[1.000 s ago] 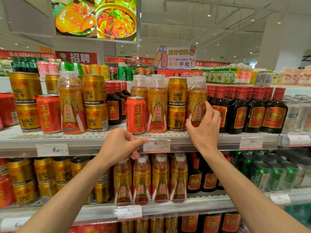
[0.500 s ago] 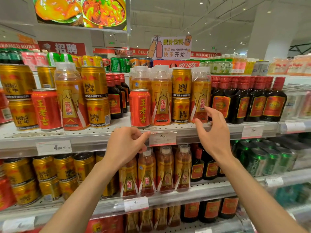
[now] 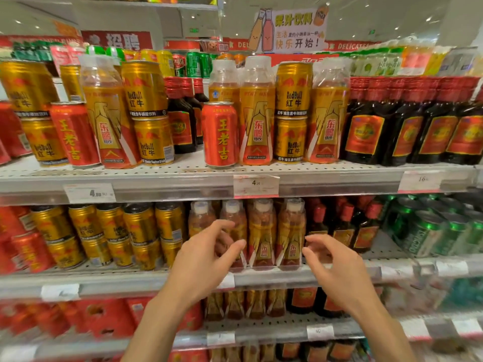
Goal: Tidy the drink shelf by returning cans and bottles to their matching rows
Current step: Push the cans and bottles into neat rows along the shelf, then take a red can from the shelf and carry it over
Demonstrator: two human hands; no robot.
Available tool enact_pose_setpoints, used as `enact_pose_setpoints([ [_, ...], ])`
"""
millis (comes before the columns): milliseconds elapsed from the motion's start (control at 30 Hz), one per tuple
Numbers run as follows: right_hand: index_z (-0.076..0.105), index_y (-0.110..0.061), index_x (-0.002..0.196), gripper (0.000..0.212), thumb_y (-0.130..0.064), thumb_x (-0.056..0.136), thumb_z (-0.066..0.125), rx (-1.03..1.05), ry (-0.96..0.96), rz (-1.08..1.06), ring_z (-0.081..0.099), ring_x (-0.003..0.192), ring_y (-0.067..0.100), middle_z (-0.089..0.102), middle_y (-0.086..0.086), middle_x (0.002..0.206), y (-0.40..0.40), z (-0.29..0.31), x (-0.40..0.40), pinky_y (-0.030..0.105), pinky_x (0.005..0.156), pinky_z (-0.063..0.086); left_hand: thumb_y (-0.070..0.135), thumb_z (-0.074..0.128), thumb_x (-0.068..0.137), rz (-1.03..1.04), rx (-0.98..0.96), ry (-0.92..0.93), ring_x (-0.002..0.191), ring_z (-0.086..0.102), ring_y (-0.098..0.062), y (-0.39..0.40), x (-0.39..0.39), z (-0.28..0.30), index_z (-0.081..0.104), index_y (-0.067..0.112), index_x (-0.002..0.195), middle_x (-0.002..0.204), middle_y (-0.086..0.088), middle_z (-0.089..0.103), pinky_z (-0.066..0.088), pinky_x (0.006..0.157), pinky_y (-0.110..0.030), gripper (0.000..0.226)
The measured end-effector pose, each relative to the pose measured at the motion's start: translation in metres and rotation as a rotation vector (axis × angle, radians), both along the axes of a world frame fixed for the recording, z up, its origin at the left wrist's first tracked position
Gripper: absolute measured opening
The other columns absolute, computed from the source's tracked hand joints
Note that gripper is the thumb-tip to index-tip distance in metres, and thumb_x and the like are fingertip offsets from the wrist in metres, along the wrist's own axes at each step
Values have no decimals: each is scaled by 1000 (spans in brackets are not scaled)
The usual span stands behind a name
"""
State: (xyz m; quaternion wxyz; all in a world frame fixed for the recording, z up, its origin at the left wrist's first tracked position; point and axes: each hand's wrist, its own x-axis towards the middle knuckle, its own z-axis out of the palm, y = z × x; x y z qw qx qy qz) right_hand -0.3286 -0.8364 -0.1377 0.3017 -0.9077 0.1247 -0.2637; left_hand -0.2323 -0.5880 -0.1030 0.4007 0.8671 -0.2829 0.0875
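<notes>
Hovering empty, both hands: left [image 3: 206, 259] and right [image 3: 337, 267], fingers loosely spread, near mid-shelf bottles [image 3: 264, 231]. Red can [image 3: 220, 134] is standing misplaced among upper-shelf bottles; probably reaching up for it next.

A tall red aluminium can [image 3: 220, 134] stands upright on the top shelf [image 3: 183, 176], at nine o'clock of a clear orange-labelled plastic bottle [image 3: 257, 113], touching it.

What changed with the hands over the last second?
Both hands came down from the top shelf edge to the orange bottles on the shelf below: left hand, right hand, fingers spread, holding nothing. The top shelf's red can and price tag stayed put.
</notes>
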Motion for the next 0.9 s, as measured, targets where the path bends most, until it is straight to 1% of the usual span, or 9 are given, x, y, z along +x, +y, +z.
enact_pose_setpoints([
  [100, 64, -29, 124, 30, -39, 96, 62, 33, 90, 27, 61, 86, -1, 65, -20, 93, -7, -15, 1, 23, 76, 54, 58, 58, 95, 35, 138, 79, 86, 65, 3, 0, -7, -18, 55, 38, 133, 95, 21, 68, 57, 80, -28, 43],
  [200, 66, -27, 121, 28, -39, 96, 62, 48, 111, 51, 62, 85, 0, 66, -19, 93, -11, -23, 0, 27, 77, 56, 57, 57, 96, 72, 213, 128, 91, 65, 1, 0, -14, -26, 57, 33, 133, 103, 20, 68, 58, 85, -32, 44],
  [267, 68, -26, 119, 27, -39, 96, 61, 62, 128, 68, 62, 86, 0, 67, -19, 95, -13, -26, 1, 30, 78, 57, 56, 57, 97, 89, 234, 152, 91, 65, 2, 1, -19, -27, 58, 31, 132, 103, 21, 66, 58, 85, -31, 44],
  [433, 68, -30, 112, 19, -37, 98, 59, 55, 146, 106, 60, 84, -4, 64, -25, 94, -10, -23, 3, 22, 72, 50, 61, 55, 96, 114, 272, 155, 88, 65, 3, 7, -20, -27, 60, 34, 128, 104, 21, 67, 60, 81, -32, 42],
  [567, 68, -33, 110, 16, -36, 98, 59, 3, 132, 103, 61, 84, -5, 65, -26, 94, -9, -11, 6, 15, 68, 46, 61, 56, 95, 116, 263, 90, 87, 65, 5, 14, -14, -19, 64, 35, 120, 96, 23, 67, 59, 78, -26, 36],
  [667, 68, -38, 103, 11, -39, 97, 59, -74, 105, 93, 63, 81, -2, 67, -25, 91, -3, 6, 8, 25, 74, 55, 62, 55, 95, 98, 248, -10, 85, 65, 5, 21, -8, -3, 63, 36, 124, 92, 24, 68, 58, 77, -24, 40],
  [733, 68, -37, 103, 13, -41, 97, 58, -138, 86, 87, 62, 81, -3, 66, -25, 88, 4, 23, 11, 27, 75, 56, 60, 55, 95, 81, 213, -70, 82, 66, 4, 27, -3, 13, 63, 36, 123, 91, 23, 69, 59, 76, -26, 38],
  [800, 69, -35, 105, 15, -40, 97, 58, -187, 49, 98, 61, 80, -4, 65, -25, 87, 11, 45, 15, 22, 71, 54, 57, 57, 95, 74, 163, -120, 80, 67, 3, 33, 3, 31, 65, 35, 121, 90, 21, 70, 58, 74, -25, 35],
  [900, 69, -34, 104, 10, -35, 96, 62, -203, -23, 143, 59, 79, -7, 64, -25, 87, 23, 87, 20, 13, 67, 44, 52, 61, 95, 88, 74, -217, 79, 64, 2, 39, 12, 63, 66, 36, 114, 87, 20, 69, 54, 71, -21, 26],
])
